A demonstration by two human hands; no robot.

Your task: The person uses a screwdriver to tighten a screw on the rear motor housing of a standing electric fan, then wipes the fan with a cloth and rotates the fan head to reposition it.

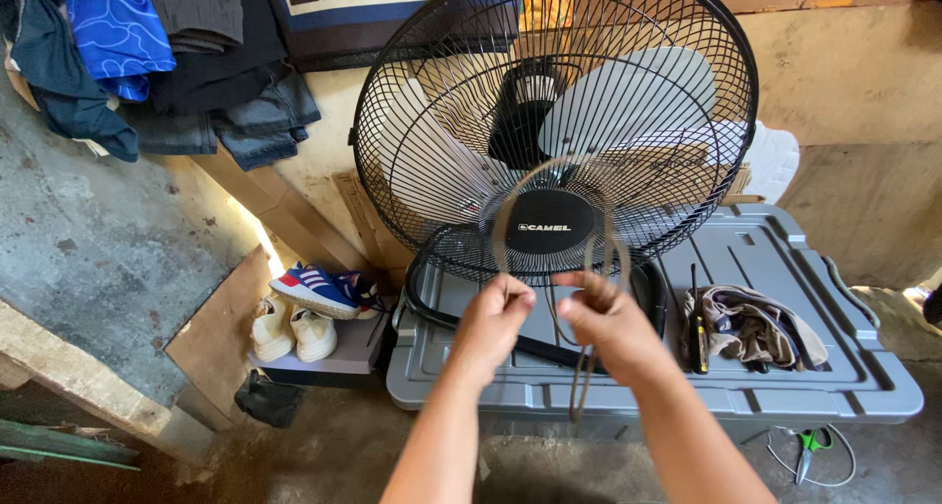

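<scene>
My left hand [496,318] and my right hand [605,319] are raised side by side, both pinching a thin grey-brown cord [549,195] bent into a loop above them. The cord's loose ends hang down below my right hand. Right behind the loop stands a black fan [555,121] with a round wire guard and pale blades. It rests on a grey plastic storage box [775,268]. A black ring-shaped band [432,313] lies on the lid at the fan's foot.
A crumpled brown cloth [756,327] and a dark screwdriver [699,318] lie on the lid to the right. Green-handled scissors [810,443] are on the floor. Sneakers [316,290] sit on a low shelf at left, and clothes [147,53] hang above.
</scene>
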